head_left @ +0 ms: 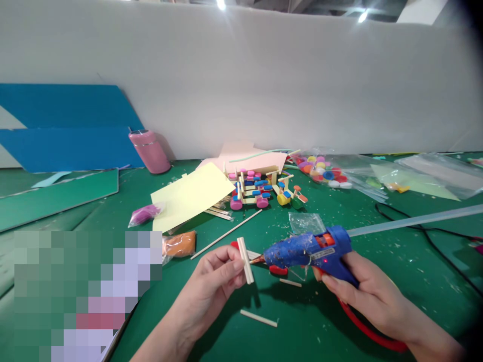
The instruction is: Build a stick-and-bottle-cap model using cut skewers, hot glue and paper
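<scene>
From where I stand, left to right. Orange packet in clear wrap on the green table, just left of the left hand. Left hand: thumb and fingers pinching a small bundle of short wooden sticks near its lower half, top end free. Bundle sits at the fingertips, on the hand's right side, held above the table. Long axis runs far to near, near end a bit to the right. Left hand is the nearer one, in contact.

Nozzle comes in from the right, roughly crosswise to the bundle, aimed around mid-length; touching or just beside, can't tell. Sticks: pale, straight, slim, side by side, ends about even; exact count unclear.

Blue glue gun, smudged with whitish residue, small red light on. Two loose pieces lie on the table below. Right hand closed around the gun's handle; trigger squeeze can't be judged. Translucent glue stick pokes out the back, up and right.
</scene>
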Motion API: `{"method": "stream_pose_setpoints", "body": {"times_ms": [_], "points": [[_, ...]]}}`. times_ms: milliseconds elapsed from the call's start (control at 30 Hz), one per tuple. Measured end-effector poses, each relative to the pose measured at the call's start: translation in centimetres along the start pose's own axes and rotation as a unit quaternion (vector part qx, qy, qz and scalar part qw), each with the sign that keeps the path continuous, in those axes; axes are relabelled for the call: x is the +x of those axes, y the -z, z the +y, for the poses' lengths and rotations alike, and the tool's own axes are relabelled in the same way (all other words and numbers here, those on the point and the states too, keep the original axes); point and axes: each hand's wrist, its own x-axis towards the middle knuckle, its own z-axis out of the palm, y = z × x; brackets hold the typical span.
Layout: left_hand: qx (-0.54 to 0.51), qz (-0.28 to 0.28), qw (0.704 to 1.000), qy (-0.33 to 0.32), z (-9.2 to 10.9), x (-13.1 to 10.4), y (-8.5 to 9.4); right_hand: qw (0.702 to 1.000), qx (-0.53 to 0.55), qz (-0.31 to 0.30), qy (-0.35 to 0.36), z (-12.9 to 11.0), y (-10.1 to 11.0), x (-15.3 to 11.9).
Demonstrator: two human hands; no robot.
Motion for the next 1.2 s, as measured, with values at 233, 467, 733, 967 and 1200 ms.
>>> {"method": "stream_pose_setpoints", "body": {"times_ms": [233, 467, 733, 967, 1200], "points": [[-0.001, 0.003, 1.000, 0.000, 0.01, 0.01, 0.02, 1.000, 0.001, -0.001, 0.014, 0.10, 0.02, -0.09], [-0.003, 0.006, 1.000, 0.002, -0.06, 0.03, 0.25, 0.999, -0.011, 0.007, 0.032, 0.11, 0.03, 0.08], [0.001, 0.007, 1.000, 0.000, 0.08, 0.05, 0.05, 0.999, -0.024, 0.017, 0.034, 0.09, 0.00, -0.10], [0.001, 0.013, 1.000, 0.001, 0.18, 0.03, 0.13, 0.998, -0.040, 0.010, 0.042, -0.24, 0.04, 0.15], [0.006, 0.021, 1.000, 0.002, 0.30, 0.05, -0.05, 0.999, -0.035, 0.013, 0.038, -0.14, 0.04, 0.18]]}}
